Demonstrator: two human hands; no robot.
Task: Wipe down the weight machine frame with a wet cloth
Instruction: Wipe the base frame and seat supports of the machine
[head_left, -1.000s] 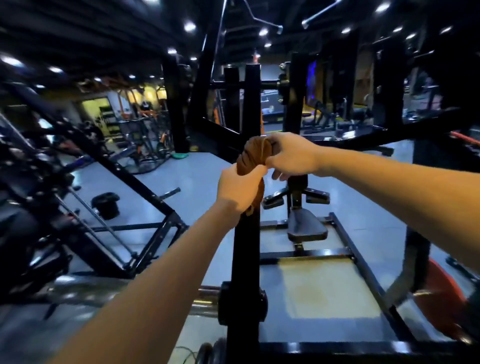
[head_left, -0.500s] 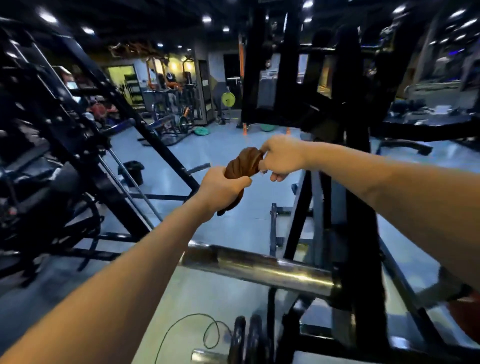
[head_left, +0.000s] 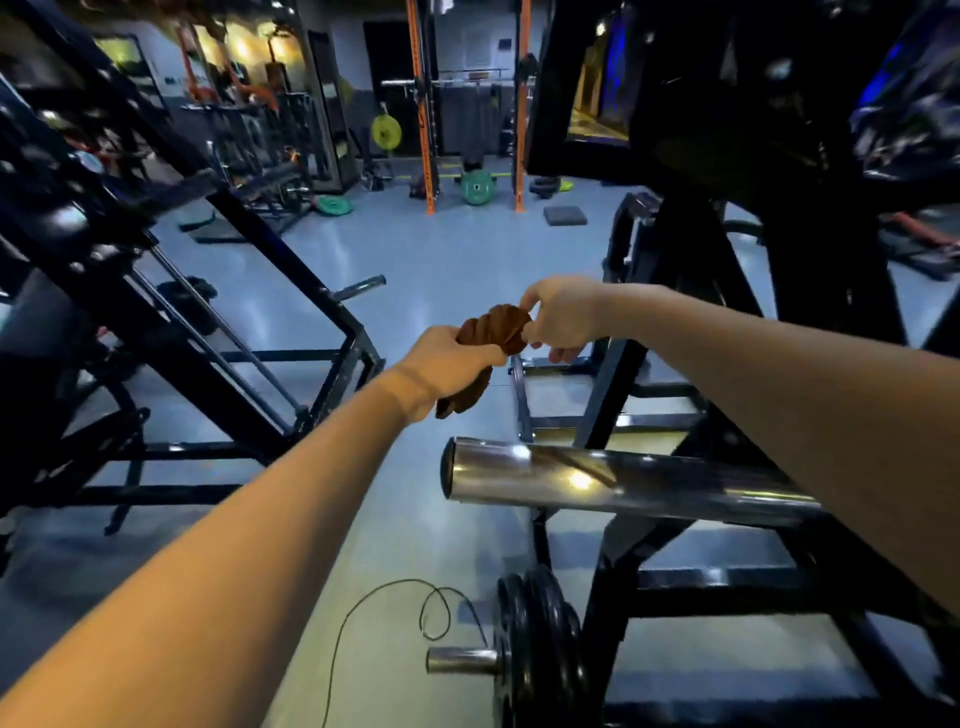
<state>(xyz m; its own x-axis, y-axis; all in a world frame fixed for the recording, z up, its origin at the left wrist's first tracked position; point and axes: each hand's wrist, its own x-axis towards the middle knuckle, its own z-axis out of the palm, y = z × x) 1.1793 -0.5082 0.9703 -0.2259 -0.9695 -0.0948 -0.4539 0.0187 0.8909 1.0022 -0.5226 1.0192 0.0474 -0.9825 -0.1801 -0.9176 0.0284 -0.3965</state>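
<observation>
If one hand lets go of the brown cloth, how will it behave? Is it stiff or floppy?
Probably floppy: the brown cloth is twisted like a rope between the left hand and the right hand, and its free end hangs limp below the left grip. It would likely untwist and droop. It may also drip, if wet.

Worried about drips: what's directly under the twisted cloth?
Under the brown cloth, held by the left hand and right hand, lies bare floor; the left hand hides its middle.

Dim, bluish, blurred wide-angle edges
</observation>
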